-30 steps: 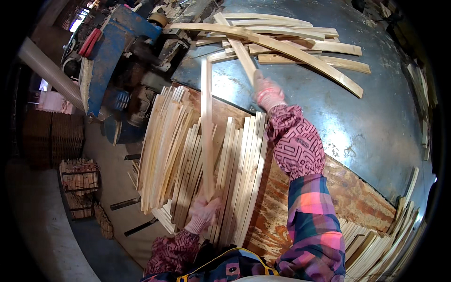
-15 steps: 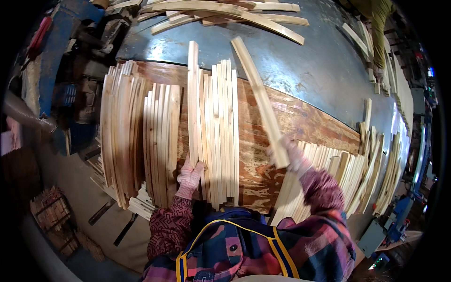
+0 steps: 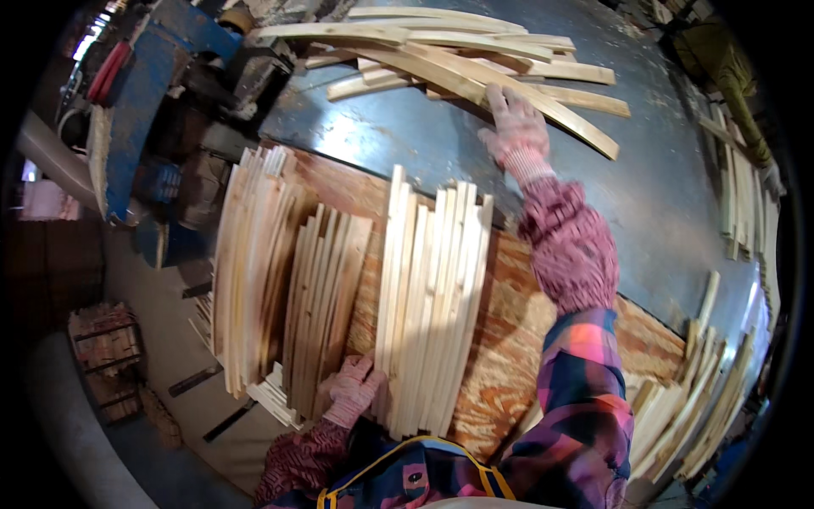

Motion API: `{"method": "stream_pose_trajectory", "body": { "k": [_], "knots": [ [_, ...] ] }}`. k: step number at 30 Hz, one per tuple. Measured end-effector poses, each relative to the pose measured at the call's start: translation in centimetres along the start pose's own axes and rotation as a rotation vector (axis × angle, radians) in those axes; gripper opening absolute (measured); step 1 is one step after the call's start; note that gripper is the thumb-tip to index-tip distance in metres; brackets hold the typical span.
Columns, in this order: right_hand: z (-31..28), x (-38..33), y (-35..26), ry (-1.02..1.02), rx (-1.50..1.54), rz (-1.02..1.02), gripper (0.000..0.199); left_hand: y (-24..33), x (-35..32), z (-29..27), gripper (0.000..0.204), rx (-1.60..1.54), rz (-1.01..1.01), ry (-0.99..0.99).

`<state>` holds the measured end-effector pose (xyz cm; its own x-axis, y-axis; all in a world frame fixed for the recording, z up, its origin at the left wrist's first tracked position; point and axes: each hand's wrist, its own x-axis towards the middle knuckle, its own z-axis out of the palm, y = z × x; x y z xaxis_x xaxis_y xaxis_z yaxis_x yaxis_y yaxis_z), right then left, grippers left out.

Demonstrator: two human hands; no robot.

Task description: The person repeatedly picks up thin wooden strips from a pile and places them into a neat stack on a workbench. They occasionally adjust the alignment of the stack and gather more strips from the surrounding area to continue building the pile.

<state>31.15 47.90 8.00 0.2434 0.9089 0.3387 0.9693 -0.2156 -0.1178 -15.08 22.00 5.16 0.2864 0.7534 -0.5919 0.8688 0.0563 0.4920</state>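
My right hand (image 3: 517,129), in a pale pink knit glove, reaches to the loose pile of wooden slats at the far side. Its fingers are spread and touch or hover just above a long slat (image 3: 560,114); contact is hard to judge. Close to my body, my left hand (image 3: 351,392), gloved alike, rests against the lower left end of the middle row of slats (image 3: 432,305). Its fingers are loosely extended, and no slat shows in its grip. Two more rows, a shorter one (image 3: 322,297) and a longer one (image 3: 253,271), stand to its left.
A brown plywood board (image 3: 513,297) lies under the rows on a grey metal table (image 3: 627,212). More slats (image 3: 678,407) lie at the right, partly behind my right arm. Blue machinery (image 3: 144,93) stands at the left. Another person's sleeve (image 3: 738,81) shows at far right.
My right hand has let go of the slat it held and moved forward to the far pile. My left hand no longer pinches the tall slat at the middle row's left edge. The view has shifted.
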Motion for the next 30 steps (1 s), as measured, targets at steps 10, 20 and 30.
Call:
{"method": "stream_pose_trajectory", "body": {
  "k": [10, 20, 30],
  "knots": [
    [-4.0, -1.9, -2.3, -1.004, 0.702, 0.066, 0.050, 18.8, 17.3, -6.3, 0.057, -1.582, 0.422, -0.211],
    [-2.3, 1.2, 10.3, -0.670, -0.096, 0.423, 0.055, 23.1, 18.7, -9.7, 0.056, -1.391, 0.192, -0.097],
    [-7.8, -22.9, 5.2, -0.896, 1.819, 1.202, 0.054, 2.5, 6.2, -5.1, 0.062, -0.824, 0.161, 0.048]
  ]
}}
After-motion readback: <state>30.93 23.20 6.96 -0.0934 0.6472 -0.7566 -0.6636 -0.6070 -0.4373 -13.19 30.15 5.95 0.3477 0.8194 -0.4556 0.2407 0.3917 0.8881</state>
